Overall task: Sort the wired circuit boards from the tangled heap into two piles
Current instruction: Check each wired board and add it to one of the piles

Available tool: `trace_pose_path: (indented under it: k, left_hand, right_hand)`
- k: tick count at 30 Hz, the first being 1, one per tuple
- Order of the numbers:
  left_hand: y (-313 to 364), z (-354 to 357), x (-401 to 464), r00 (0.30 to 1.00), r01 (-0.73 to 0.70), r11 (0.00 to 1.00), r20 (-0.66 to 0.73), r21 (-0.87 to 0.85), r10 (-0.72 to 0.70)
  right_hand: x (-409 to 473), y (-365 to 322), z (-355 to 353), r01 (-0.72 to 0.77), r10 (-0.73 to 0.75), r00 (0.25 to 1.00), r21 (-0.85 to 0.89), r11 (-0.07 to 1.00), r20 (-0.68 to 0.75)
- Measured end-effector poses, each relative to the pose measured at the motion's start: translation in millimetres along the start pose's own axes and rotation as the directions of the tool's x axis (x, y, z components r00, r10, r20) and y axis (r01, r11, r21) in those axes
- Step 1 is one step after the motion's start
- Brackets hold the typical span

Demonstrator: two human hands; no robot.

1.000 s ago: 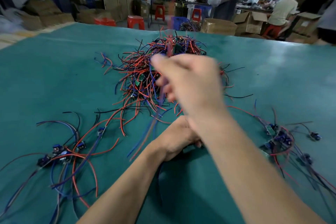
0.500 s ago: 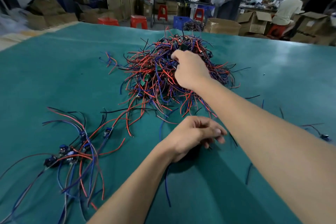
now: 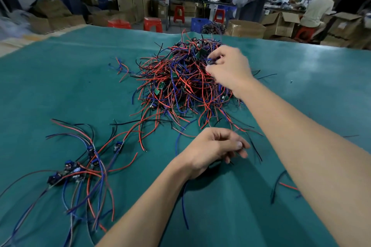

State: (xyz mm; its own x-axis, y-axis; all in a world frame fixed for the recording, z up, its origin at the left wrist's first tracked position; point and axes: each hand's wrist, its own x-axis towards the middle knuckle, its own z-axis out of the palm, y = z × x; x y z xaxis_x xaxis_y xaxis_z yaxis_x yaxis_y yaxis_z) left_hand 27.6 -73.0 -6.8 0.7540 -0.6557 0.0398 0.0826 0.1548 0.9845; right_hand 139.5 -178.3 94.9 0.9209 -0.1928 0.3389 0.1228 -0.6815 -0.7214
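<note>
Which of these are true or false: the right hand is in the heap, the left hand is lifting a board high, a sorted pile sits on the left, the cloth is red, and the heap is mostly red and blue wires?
1. The right hand reaches into the tangled heap. True.
2. The left hand lifts a board high. False: it stays low by the green cloth.
3. A sorted pile lies to the left. True.
4. The cloth is red. False: green.
5. The heap is mostly red and blue wires. True.
</note>
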Motion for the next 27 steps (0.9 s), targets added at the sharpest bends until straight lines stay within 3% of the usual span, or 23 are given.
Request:
trace_pose_path:
  k: [5,10,13,17,22,27]
  left_hand:
    - [0.6,-0.9,-0.5,1.0,0.011,0.999,-0.011,-0.035,-0.012]
    - [0.7,-1.9,0.3,0.994,0.056,0.986,-0.088,-0.156,-0.07]
    - [2.5,-2.3,2.0,0.985,0.056,0.965,-0.141,-0.257,-0.095]
    - [4.5,-1.6,1.9,0.985,0.06,0.951,-0.134,-0.303,-0.105]
    - [1.7,-1.3,-0.5,0.991,-0.006,0.966,-0.131,-0.26,-0.03]
    - [0.9,-1.8,-1.8,0.984,0.018,0.985,-0.174,-0.173,-0.048]
  right_hand:
    - [-24.0,0.8,-50.8,-0.061,0.114,0.99,0.476,0.877,-0.084]
    - [-77.7,11.9,-80.1,-0.156,0.209,0.977,0.818,0.554,0.045]
    - [-114.4,29.9,-72.9,-0.275,0.28,0.946,0.862,0.426,0.164]
    - [-150.8,54.6,-45.0,-0.4,0.336,0.904,0.798,0.451,0.263]
    - [-159.4,65.8,-30.9,-0.322,0.262,0.945,0.675,0.664,0.193]
    - [-157.3,68.4,-30.5,-0.346,0.323,0.932,0.675,0.652,0.166]
